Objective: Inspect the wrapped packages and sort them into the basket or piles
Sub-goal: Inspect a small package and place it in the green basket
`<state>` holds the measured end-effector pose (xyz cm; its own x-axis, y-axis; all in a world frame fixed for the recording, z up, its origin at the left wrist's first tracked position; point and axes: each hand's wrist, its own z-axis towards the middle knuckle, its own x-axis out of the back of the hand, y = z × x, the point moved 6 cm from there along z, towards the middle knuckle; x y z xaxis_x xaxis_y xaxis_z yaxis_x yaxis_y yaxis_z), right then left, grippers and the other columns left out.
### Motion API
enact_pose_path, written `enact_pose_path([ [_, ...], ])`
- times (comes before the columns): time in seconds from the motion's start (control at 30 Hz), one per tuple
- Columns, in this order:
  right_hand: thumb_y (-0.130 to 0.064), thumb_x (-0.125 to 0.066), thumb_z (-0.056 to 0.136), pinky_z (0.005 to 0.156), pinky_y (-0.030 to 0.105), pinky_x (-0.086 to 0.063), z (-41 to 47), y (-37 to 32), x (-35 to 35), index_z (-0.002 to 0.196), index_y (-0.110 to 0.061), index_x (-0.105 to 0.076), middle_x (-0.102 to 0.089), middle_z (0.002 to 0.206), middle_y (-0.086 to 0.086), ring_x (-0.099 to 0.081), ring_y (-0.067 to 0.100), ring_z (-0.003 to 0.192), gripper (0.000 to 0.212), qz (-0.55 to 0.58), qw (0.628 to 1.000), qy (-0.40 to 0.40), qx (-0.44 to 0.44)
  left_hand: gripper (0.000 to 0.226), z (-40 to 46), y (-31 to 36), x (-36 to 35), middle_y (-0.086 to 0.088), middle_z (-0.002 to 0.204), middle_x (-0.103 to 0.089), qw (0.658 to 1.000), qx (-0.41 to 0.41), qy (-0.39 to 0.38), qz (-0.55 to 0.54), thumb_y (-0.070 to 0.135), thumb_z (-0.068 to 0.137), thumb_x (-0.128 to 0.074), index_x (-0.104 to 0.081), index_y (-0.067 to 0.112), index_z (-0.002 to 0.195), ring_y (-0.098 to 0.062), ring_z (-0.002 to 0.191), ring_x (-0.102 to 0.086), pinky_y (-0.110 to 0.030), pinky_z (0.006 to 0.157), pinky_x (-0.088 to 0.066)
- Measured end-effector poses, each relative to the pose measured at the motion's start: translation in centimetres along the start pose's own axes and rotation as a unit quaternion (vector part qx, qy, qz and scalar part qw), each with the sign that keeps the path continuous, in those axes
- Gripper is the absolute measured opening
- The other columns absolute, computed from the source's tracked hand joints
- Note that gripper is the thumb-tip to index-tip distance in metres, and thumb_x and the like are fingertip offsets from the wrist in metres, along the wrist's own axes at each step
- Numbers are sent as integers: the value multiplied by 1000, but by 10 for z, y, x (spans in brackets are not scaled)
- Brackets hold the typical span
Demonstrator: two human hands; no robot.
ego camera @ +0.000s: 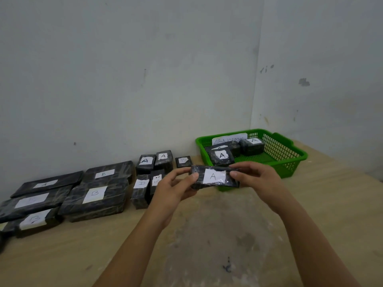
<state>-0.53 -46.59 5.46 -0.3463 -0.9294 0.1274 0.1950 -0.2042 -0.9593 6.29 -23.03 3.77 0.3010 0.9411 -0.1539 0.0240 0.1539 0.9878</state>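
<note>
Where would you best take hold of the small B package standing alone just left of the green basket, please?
Probably by its two opposite side edges, coming from above. The small B package lies flat on the table, label up, apart from the A packages on its left and the green basket on its right, so both sides look free for a pinch.

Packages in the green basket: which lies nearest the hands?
The front-left A package, just behind the held package; the other A package lies deeper in the basket.

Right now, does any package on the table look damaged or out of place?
One small package beside the D package has a torn, smudged label; its letter cannot be read. Nothing else stands out.
</note>
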Motion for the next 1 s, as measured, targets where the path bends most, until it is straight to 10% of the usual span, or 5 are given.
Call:
enact_pose_path([
  [0.17,-8,-80,84,78,28,-60,37,-9,39,94,-22,-80,-79,89,3,-75,19,87,18,-48,999,15,15,27,34,6,-43,2,109,-74,997,-20,-22,67,40,86,-78,-69,35,111,-13,97,-71,-36,87,-58],
  [0.33,-8,-80,86,68,20,-59,91,-4,82,93,-21,-78,-79,84,1,-75,10,78,15,-79,996,30,-3,85,70,3,-60,6,133,-63,985,-39,-2,167,82,61,-71,-61,39,134,-9,119,-60,-40,100,-52],
  [0.67,-9,-81,86,76,38,-64,191,68,149,91,-11,-77,-72,93,15,-74,30,79,6,-211,967,12,-145,46,107,-26,-46,3,131,-67,977,-58,20,203,14,90,-77,-64,18,133,9,98,-64,-23,89,-52],
  [1.0,-16,-78,91,59,36,-61,222,95,114,105,-9,-62,-65,99,11,-70,29,73,22,-338,919,-48,-198,47,114,-36,-46,13,121,-68,982,-60,2,182,9,90,-75,-63,18,134,16,97,-65,-15,83,-53],
])
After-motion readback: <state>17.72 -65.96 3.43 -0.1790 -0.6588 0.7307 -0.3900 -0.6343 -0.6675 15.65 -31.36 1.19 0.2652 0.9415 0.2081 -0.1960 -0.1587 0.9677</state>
